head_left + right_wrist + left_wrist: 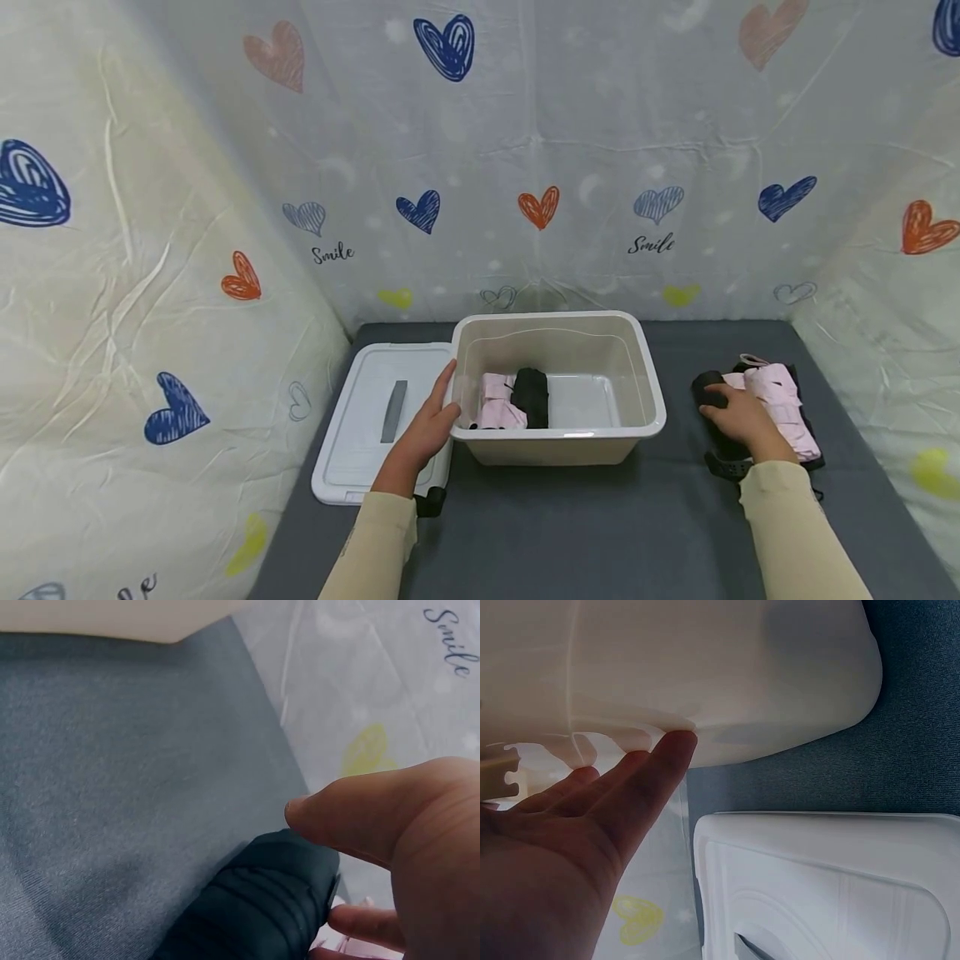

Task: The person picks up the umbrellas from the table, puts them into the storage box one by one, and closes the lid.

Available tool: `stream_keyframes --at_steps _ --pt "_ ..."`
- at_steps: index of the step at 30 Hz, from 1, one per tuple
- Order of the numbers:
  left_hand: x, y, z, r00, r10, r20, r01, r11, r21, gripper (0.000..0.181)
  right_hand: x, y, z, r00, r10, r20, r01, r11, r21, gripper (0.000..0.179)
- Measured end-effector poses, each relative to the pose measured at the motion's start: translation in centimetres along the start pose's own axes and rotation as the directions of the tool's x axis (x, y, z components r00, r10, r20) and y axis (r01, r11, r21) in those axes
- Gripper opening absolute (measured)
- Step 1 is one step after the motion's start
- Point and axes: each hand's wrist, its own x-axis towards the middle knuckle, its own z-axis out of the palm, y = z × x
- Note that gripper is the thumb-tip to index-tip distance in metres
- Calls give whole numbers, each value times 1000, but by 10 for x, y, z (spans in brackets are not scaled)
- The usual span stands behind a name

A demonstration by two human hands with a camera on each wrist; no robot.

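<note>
A beige plastic storage bin stands in the middle of the table. My left hand is at its left side, and in the left wrist view the straight fingers touch the outer wall under the rim. Inside the bin, a pink folded garment and a black rolled garment lie side by side at the left. Over on the right, my right hand holds another black rolled garment, thumb on one side and fingers on the other. Pink folded garments lie beside that hand, partly covered by it.
The white lid with a grey handle lies flat left of the bin. A small black item is at the lid's near corner. Grey cloth covers the table, and a heart-printed curtain hangs behind and at both sides.
</note>
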Motion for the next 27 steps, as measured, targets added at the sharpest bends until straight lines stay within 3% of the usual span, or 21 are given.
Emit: stream_keyframes --at_steps 12,16,19,23,27 --pt "2 2 0 1000 23 -2 -23 1000 -13 72 10 18 15 999 -19 -31 17 998 -61 53" --pt "-12 21 -1 1000 2 27 -2 1000 -10 71 7 18 25 1000 -2 13 3 998 -63 55" --pt "-15 23 -1 999 -11 35 12 1000 -11 71 5 14 31 999 18 33 -16 999 -41 56" --pt "-5 3 1 1000 -4 18 4 1000 -16 71 5 12 34 999 28 28 -26 999 -47 55" --pt "-3 0 0 1000 14 -5 -14 1000 1 70 8 10 34 1000 20 18 -19 998 -64 54"
